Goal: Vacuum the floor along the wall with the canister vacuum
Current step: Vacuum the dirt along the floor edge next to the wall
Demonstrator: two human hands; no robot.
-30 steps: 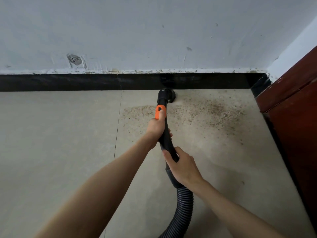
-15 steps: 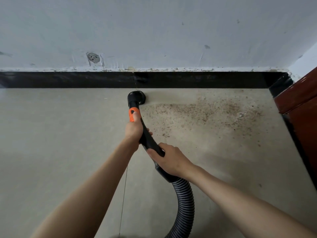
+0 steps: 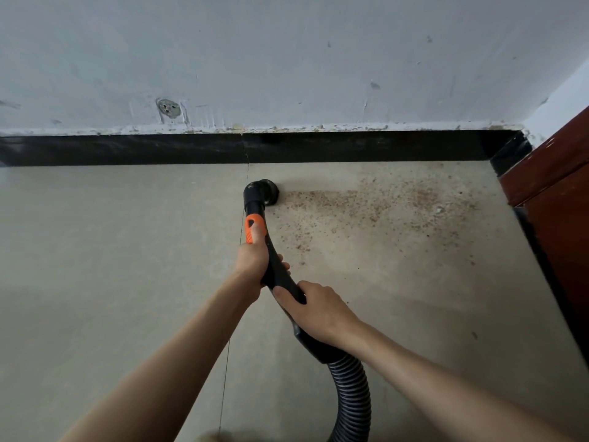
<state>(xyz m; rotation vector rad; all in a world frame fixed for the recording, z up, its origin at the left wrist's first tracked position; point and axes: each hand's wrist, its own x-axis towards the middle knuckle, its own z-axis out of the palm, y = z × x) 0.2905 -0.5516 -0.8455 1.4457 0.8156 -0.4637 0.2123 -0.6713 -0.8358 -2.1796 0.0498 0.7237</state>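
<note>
The black vacuum nozzle (image 3: 262,193) rests on the beige floor a little in front of the black skirting board (image 3: 127,149), at the left edge of a patch of brown crumbs (image 3: 376,205). My left hand (image 3: 253,253) grips the black handle just below its orange switch (image 3: 253,226), thumb lying on the orange part. My right hand (image 3: 314,309) grips the handle lower down, where the ribbed grey hose (image 3: 352,397) begins. The canister itself is out of view.
A grey-white wall (image 3: 287,59) with a patched hole (image 3: 167,108) rises behind the skirting. A dark red wooden cabinet or door (image 3: 554,199) closes off the right side. A tile joint (image 3: 236,282) runs toward me under the nozzle.
The nozzle has swept left across the crumbs, from their middle to their left edge, leaving bare floor there. Both hands keep the same grip on the handle.
</note>
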